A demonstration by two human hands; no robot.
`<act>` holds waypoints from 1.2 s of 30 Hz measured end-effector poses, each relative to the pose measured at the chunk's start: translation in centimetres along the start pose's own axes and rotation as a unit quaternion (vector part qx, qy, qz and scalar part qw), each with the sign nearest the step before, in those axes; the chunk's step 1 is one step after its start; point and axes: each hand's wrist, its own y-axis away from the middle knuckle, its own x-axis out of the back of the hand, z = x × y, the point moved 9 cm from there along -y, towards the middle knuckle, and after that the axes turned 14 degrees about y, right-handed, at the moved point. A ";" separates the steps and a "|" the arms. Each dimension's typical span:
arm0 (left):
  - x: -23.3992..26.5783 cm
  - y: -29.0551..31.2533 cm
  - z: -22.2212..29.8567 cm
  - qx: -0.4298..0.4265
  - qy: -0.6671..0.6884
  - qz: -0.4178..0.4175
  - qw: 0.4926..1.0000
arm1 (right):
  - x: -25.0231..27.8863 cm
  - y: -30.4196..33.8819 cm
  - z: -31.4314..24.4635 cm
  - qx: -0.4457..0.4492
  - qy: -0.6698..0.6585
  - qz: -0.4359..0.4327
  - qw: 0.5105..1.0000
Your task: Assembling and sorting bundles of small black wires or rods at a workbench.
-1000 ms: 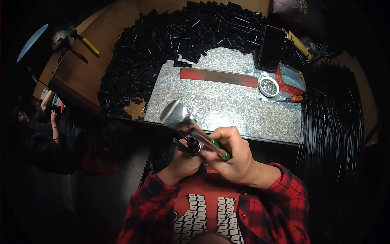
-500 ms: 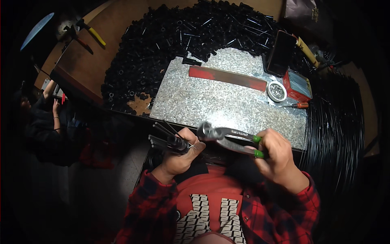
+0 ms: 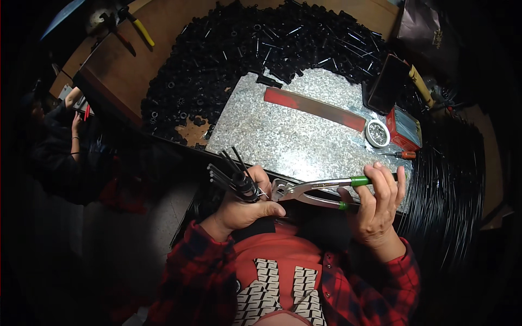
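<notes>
My left hand [image 3: 239, 211] is closed around a black cylindrical piece [image 3: 243, 186], from which several thin dark rods stick out up and to the left. A fine wire end shows beside the thumb. In my right hand [image 3: 376, 209] is a pair of silver pliers [image 3: 326, 183] with green grips, the handles spread apart and the fingers partly stretched along them. The jaws of the pliers reach the wire by the left fingertips; whether they bite on it I cannot tell.
A speckled board [image 3: 283, 127] lies ahead, bearing a red-brown flat bar [image 3: 315, 110] and a small white dish [image 3: 377, 133]. Near it are an orange-handled screwdriver [image 3: 405, 155], a red box [image 3: 403, 130], a phone [image 3: 389, 84], heaped black parts [image 3: 190, 81] and long thin rods [image 3: 451, 179].
The pliers' jaws have come to the wire at the left hand, and their handles are wider apart. My right fingers have loosened and stretched out. The view has shifted slightly.
</notes>
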 end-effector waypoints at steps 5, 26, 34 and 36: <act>0.5 0.1 -0.8 0.028 0.044 0.025 0.998 | 0.1 0.2 -0.2 0.013 0.016 0.020 1.000; 0.8 0.2 -1.5 0.022 0.004 0.016 1.000 | 0.0 0.2 -0.5 0.032 0.039 0.037 0.998; 1.0 0.0 -1.4 0.028 -0.006 0.028 0.999 | 0.8 0.3 -1.1 0.054 0.054 0.098 0.992; 1.2 0.0 -1.4 0.020 -0.006 0.028 0.999 | 1.0 0.1 -1.2 0.061 0.054 0.108 0.991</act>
